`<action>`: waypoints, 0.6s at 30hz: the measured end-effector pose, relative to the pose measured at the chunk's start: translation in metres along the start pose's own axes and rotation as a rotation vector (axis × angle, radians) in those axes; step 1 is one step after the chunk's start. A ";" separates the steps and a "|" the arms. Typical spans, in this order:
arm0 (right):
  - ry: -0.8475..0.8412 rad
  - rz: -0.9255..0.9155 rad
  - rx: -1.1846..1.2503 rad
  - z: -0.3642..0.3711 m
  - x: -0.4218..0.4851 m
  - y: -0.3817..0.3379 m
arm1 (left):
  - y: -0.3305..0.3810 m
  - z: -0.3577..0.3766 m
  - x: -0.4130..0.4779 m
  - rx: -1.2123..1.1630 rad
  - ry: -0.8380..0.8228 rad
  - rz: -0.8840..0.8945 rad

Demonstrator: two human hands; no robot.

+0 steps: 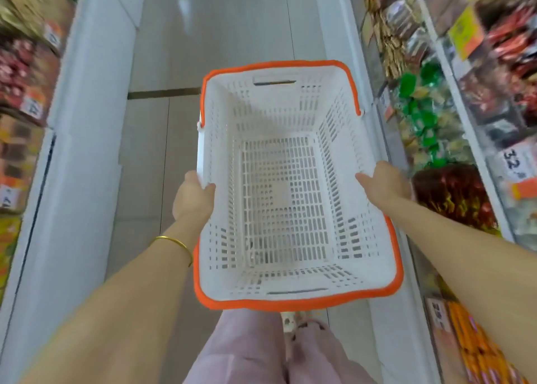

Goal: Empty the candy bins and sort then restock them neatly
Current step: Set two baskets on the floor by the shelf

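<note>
White plastic basket [343, 163], empty, carried level over the aisle floor: your left hand [193, 199] and right hand [383, 184] each clasp a side rim, presumably keeping it ready for candy from the bins [453, 139] alongside.

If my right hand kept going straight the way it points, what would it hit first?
Your right hand grips the basket rim, so it would likely push into that side wall first.

White perforated plastic basket [343, 157], glossy tiled floor [226, 35], gold metal bangle [174, 242]
</note>
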State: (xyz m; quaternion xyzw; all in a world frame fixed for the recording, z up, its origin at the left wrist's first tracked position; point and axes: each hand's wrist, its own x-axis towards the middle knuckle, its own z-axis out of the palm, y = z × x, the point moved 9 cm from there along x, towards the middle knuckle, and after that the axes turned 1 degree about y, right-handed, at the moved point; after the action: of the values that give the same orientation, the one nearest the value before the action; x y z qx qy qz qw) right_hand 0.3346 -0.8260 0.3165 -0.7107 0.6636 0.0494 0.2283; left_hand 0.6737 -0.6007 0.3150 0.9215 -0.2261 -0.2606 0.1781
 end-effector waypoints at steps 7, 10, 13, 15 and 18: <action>0.022 0.004 0.014 -0.046 0.159 -0.134 | 0.103 -0.050 0.188 -0.024 -0.021 0.028; 0.040 0.022 0.035 -0.066 0.217 -0.174 | 0.146 -0.069 0.255 -0.010 -0.028 0.037; 0.067 0.022 0.100 -0.077 0.291 -0.212 | 0.195 -0.079 0.331 0.004 -0.034 0.066; 0.078 0.023 0.124 -0.085 0.354 -0.242 | 0.232 -0.084 0.391 0.022 -0.036 0.070; 0.080 0.006 0.094 -0.108 0.434 -0.295 | 0.282 -0.098 0.468 0.023 -0.030 0.057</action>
State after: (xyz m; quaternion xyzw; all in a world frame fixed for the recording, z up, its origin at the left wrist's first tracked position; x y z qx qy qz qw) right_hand 0.6439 -1.2629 0.3273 -0.6984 0.6760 -0.0096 0.2348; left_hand 0.9935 -1.0540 0.3318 0.9127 -0.2578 -0.2667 0.1713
